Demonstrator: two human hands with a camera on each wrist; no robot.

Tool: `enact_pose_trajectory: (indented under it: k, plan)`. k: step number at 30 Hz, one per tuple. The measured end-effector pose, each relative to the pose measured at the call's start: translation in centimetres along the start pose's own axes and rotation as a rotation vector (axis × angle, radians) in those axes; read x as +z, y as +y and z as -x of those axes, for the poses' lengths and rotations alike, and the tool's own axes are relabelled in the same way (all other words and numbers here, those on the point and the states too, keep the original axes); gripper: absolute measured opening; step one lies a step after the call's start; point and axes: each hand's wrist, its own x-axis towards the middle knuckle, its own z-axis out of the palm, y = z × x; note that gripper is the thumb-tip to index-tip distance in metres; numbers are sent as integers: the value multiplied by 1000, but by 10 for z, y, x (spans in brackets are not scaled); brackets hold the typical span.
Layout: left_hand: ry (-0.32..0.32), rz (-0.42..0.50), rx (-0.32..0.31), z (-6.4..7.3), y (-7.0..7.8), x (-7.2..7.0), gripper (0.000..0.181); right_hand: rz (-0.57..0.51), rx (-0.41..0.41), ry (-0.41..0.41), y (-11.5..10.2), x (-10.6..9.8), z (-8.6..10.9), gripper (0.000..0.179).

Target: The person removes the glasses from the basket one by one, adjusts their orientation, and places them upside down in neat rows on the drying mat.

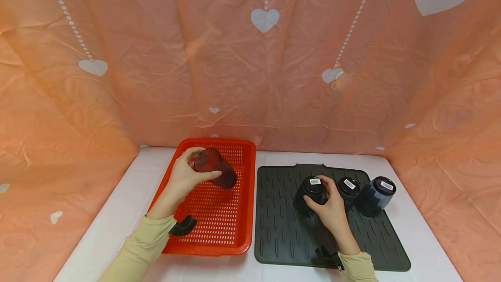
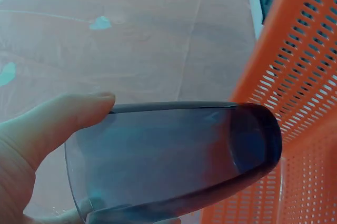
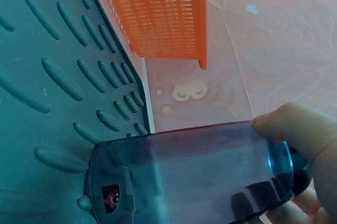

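Note:
My left hand (image 1: 187, 172) grips a dark translucent drinking glass (image 1: 225, 175) near its rim, thumb on one side and fingers on the other. The glass is tilted over the red plastic basket (image 1: 244, 229), its thick base toward the right. In the left wrist view the glass (image 2: 174, 155) is see-through. My right hand (image 1: 330, 206) holds another dark glass (image 1: 303, 203) by its upturned base, which carries a white label. That glass stands upside down on the dark ribbed drying mat (image 1: 282, 238), its rim right at the mat in the right wrist view.
Two more upside-down dark glasses, a nearer one (image 1: 348, 186) and an outer one (image 1: 373, 197), stand at the mat's right side beside my right hand. The white table (image 1: 156, 160) ends at an orange sheet (image 1: 235, 77) with heart prints behind and on both sides.

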Motion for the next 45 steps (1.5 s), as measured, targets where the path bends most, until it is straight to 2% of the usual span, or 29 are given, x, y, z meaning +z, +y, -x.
enact_pose_trajectory:
  k: [6,14,24,45]
  plan:
    - [13,80,0,6,8,0,71,-1,-10,6,-1,1,0,70]
    - [46,118,-15,11,13,5,66,8,-13,14,-3,3,1,69]
    - [61,221,-31,17,10,16,56,34,-38,29,-6,3,1,70]
    - [46,391,-133,27,2,36,44,57,-41,28,-7,1,1,73]
